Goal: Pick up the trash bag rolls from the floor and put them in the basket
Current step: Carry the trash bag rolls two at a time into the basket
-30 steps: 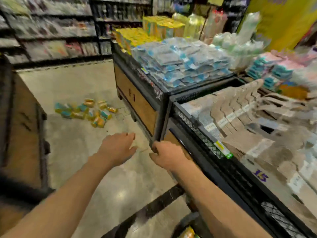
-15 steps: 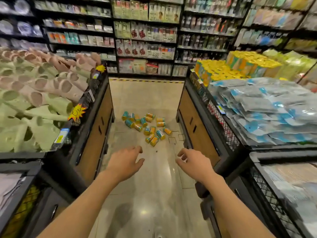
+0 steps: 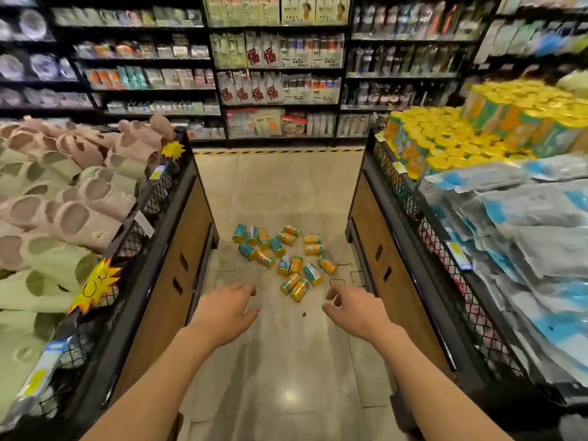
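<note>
I'm holding both hands out — left hand (image 3: 226,308) and right hand (image 3: 353,308) empty, fingers loosely curled — short of the trash bag rolls (image 3: 284,256) lying scattered on the floor (image 3: 286,361).

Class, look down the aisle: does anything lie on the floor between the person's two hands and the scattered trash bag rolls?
Nothing visible blocks the way. Bare floor tiles run from the left hand and right hand to the trash bag rolls. The display bins flank the aisle on either side. Only a small dark speck lies between.
</note>
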Tool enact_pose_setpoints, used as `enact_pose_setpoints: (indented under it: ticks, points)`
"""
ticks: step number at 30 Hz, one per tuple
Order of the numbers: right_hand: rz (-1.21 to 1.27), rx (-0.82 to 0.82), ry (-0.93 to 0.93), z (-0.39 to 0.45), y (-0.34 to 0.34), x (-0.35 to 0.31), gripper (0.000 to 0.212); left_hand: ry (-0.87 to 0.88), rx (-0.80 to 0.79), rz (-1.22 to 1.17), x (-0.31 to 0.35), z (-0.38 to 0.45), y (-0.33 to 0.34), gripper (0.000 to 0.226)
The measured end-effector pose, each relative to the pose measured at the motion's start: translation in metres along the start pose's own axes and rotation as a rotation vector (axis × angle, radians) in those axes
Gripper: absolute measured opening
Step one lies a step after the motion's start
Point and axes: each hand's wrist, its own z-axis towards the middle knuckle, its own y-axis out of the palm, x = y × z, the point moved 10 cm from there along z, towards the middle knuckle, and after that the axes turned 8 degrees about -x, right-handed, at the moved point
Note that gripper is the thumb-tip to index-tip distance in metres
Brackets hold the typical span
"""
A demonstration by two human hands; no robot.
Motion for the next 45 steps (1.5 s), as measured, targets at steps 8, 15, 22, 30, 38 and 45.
enact_pose_setpoints:
  ticks: [8, 15, 22, 30, 38, 45]
  points:
    - [-0.03, -0.086, 0.089, 0.162, -0.03, 0.01, 0.044, 0.029, -0.057, -0.011, -0.042, 0.173, -0.014, 0.043]
    - [0.001, -0.103, 0.189, 0.289, -0.07, 0.015, 0.043, 0.121, -0.152, -0.014, -0.068, 0.321, -0.034, 0.039]
    - [0.057, -0.153, 0.243, 0.403, -0.079, 0.037, 0.042, 0.156, -0.256, -0.011, -0.079, 0.448, -0.027, 0.044]
    - [0.024, -0.28, 0.263, 0.552, -0.017, 0.095, 0.043, 0.204, -0.383, 0.054, -0.09, 0.595, 0.063, 0.043]
    - [-0.035, -0.392, 0.321, 0.706, 0.18, 0.173, 0.044, 0.281, -0.518, 0.204, -0.113, 0.749, 0.301, 0.045]
    - [-0.044, -0.473, 0.478, 0.812, 0.388, 0.262, 0.06, 0.262, -0.505, 0.161, -0.138, 0.854, 0.517, 0.054]
